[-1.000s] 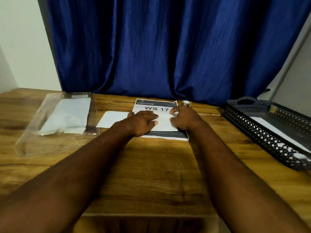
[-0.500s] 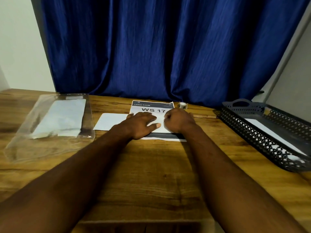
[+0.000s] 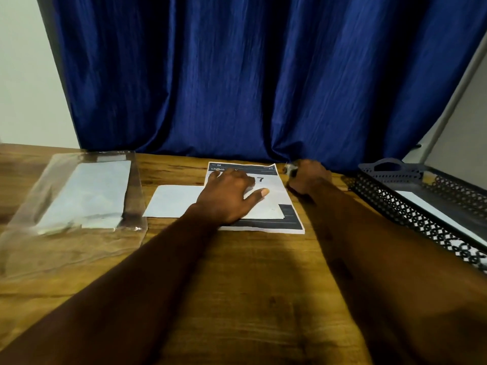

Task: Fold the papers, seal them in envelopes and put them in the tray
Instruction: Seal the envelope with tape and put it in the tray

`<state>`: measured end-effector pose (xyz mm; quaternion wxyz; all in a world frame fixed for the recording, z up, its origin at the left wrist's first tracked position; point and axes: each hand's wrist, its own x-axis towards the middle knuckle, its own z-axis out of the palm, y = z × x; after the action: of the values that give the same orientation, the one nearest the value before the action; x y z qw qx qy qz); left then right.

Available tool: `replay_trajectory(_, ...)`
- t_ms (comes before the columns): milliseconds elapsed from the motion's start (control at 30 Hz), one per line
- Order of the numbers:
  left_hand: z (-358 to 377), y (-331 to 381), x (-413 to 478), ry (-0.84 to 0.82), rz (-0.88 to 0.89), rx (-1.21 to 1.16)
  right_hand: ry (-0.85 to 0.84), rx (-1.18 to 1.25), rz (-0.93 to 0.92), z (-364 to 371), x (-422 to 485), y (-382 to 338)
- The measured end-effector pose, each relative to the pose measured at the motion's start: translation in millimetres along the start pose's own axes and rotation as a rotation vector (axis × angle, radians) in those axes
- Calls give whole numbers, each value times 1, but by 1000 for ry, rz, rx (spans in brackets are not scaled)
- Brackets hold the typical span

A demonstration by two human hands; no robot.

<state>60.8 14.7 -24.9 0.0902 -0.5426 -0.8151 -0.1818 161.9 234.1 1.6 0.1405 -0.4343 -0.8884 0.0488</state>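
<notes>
A printed sheet [image 3: 290, 222] marked with a large 7 lies at the middle back of the wooden table. A white envelope or folded paper [image 3: 268, 206] lies on it. My left hand [image 3: 229, 196] presses flat on that white piece, fingers spread. A second white envelope [image 3: 171, 201] lies just left of the sheet. To the right of the sheet, my right hand [image 3: 309, 180] curls its fingers on a small white cylinder [image 3: 290, 168], which is blurred. The dark mesh tray [image 3: 411, 206] stands at the right and holds a white envelope [image 3: 432, 212].
A clear plastic bag [image 3: 66, 233] with white envelopes [image 3: 87, 196] inside lies at the left. A blue curtain [image 3: 237, 75] hangs close behind the table's back edge. Bare wood [image 3: 250, 285] stretches between my forearms toward the near edge.
My right hand left the white piece and moved right to the small cylinder by the curtain. My left hand slid a little farther up the sheet, covering part of the print.
</notes>
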Motion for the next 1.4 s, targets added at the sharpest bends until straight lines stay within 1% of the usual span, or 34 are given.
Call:
replay_trajectory(67,1,-1,3,-13,-10,-2,32,-33,-4,6,3,3)
replay_trajectory(200,3,-5,8,-25,-36,-1,127,-2,-12,17,7,-1)
replay_trajectory(267,5,-5,9,-4,-41,17,195,-4,-49,17,5,-3)
replay_trajectory(333,5,-6,9,53,-51,46,262,4,-125,15,2,-7)
replay_trajectory(400,4,-8,9,115,-64,88,291,122,-203,10,-5,-13)
replay_trajectory(467,3,-9,8,166,-84,107,256,372,-276,4,-14,-21)
replay_trajectory(533,4,-11,6,233,-115,64,163,658,-347,-1,-27,-30)
replay_trajectory(600,7,-13,6,324,-137,-97,16,871,-390,-3,-39,-39)
replay_trajectory(667,8,-15,6,353,-163,-413,-99,994,-392,0,-50,-43)
replay_trajectory(767,2,-12,5,281,-221,-885,-136,1069,-360,3,-65,-40)
replay_trajectory(833,-1,-11,6,264,-255,-1090,-167,1120,-330,5,-70,-37)
replay_trajectory(900,-2,-11,7,258,-266,-1203,-193,1147,-341,8,-72,-35)
replay_trajectory(967,-3,-9,7,245,-272,-1264,-210,1156,-372,11,-73,-35)
replay_trajectory(1067,-1,-9,8,221,-247,-1383,-232,1160,-401,11,-75,-37)
replay_trajectory(1167,-1,-10,7,212,-230,-1391,-238,1162,-426,9,-78,-40)
replay_trajectory(1267,-2,-10,6,277,-219,-1301,-233,1163,-413,9,-79,-41)
replay_trajectory(1400,4,-16,8,340,-166,-1113,-85,1222,-219,4,-78,-41)
